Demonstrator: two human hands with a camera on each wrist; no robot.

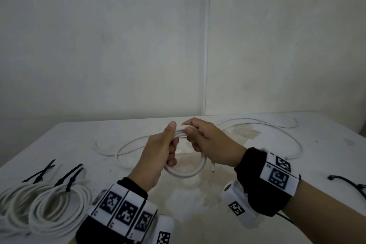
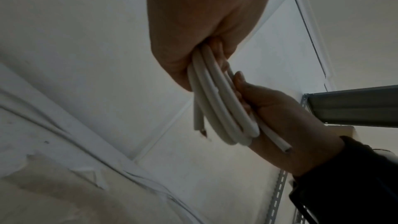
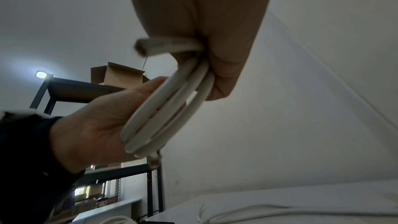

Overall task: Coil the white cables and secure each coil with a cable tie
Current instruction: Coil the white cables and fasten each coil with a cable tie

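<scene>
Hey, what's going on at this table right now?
A person is winding a white cable into a small coil above the table. The left hand grips one side of the loops, and the right hand holds the top beside it. This coil has no tie yet. Two finished coils with black cable ties lie at the left, more loose white cables lie behind, and a spare tie waits at the right.

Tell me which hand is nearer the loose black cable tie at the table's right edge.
Right. The right hand grips the coil at table centre, on the side toward the loose black cable tie; the left hand grips the coil's far side.
</scene>
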